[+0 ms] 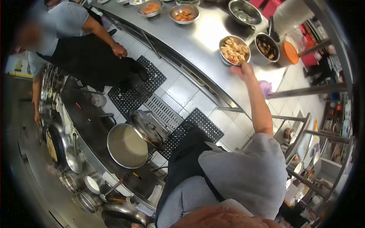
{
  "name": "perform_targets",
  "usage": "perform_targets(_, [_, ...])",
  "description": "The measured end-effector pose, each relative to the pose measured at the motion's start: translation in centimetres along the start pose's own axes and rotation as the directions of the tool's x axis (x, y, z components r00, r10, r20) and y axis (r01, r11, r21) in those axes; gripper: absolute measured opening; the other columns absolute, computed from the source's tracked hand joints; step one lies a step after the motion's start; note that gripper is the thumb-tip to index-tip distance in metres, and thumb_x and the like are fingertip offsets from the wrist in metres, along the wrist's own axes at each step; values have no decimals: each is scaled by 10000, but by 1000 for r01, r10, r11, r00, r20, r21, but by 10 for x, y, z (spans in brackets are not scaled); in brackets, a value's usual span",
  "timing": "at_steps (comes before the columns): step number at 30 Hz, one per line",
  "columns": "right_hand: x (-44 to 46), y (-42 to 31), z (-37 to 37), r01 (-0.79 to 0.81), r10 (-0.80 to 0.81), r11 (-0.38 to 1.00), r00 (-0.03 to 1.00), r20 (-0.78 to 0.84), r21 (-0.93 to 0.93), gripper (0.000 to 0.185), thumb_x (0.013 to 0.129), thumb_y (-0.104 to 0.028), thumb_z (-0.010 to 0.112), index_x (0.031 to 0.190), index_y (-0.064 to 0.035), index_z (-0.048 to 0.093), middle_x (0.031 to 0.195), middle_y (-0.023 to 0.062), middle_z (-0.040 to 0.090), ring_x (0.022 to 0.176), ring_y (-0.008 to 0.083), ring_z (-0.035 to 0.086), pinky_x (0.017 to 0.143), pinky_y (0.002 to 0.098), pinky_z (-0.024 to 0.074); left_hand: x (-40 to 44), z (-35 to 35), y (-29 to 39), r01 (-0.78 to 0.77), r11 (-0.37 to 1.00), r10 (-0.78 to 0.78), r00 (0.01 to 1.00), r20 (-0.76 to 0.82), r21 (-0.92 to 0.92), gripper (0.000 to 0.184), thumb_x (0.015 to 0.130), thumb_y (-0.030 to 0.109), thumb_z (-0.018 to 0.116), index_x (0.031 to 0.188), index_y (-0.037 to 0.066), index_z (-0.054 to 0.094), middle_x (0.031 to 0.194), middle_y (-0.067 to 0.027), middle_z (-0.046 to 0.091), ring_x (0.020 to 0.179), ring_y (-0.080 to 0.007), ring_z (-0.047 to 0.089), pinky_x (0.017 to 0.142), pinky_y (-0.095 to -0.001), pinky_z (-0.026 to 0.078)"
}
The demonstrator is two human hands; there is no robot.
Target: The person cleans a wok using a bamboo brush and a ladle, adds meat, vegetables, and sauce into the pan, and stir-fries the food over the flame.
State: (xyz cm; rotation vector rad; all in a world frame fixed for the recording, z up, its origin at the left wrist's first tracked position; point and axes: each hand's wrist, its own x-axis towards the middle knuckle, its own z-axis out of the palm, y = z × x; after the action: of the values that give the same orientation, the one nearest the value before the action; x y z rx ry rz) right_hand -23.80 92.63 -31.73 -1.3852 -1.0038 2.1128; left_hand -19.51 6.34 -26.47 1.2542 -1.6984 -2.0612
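My right hand (pixel 243 71) reaches out over the steel counter (pixel 213 41) and grips the near rim of a metal bowl (pixel 248 56) filled with pale, battered-looking pieces. Beside that bowl, on its right, stands a deep metal pot (pixel 256 56) with dark brown pieces inside. Only a skin-coloured sliver of my left hand (pixel 137 225) shows at the bottom edge, by a large pan (pixel 127 210); its fingers and anything in them are hidden.
A co-worker (pixel 80 57) stands at the upper left. A large pot (pixel 127 146) of pale liquid, its lid (pixel 146 129) tilted alongside, is left of my legs. Pans and a ladle (pixel 73 159) line the left side. An orange-lidded container (pixel 290 53) and metal rails (pixel 311 91) are at right.
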Motion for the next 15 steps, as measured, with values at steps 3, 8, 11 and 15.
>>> perform_targets(3, [-13,-11,15,166,-170,956,986,5,-243,347,891,-56,456,1196,109,464,849,248,652,639,332,692,489,409,607,-2,-9,0,-3,1000,3,1000,-20,-14,457,897,95,583,1300,-82,459,985,-153,568,865,-260,576,740,-398,489])
perform_targets(8, [5,-32,5,116,-133,954,990,-46,-275,300,888,17,439,1179,84,465,800,184,647,547,254,661,414,347,571,-2,-25,-1,-18,1000,17,999,-37,-8,466,896,95,588,1307,-79,456,1001,-157,571,884,-265,580,758,-405,492])
perform_targets(11, [-13,-26,10,399,-402,846,913,69,-355,421,901,-21,442,1310,18,349,882,226,630,511,252,643,383,338,551,-2,-38,-1,-22,1000,22,998,-51,-9,471,895,95,591,1312,-77,454,1010,-159,572,895,-269,583,769,-410,493])
perform_targets(15, [-20,-19,19,473,-464,848,881,95,-238,440,906,-38,478,1322,-8,336,870,206,617,467,228,614,354,326,530,-5,-64,-1,-46,998,43,995,-91,-34,479,894,96,595,1318,-75,452,1023,-161,575,911,-273,586,784,-415,495])
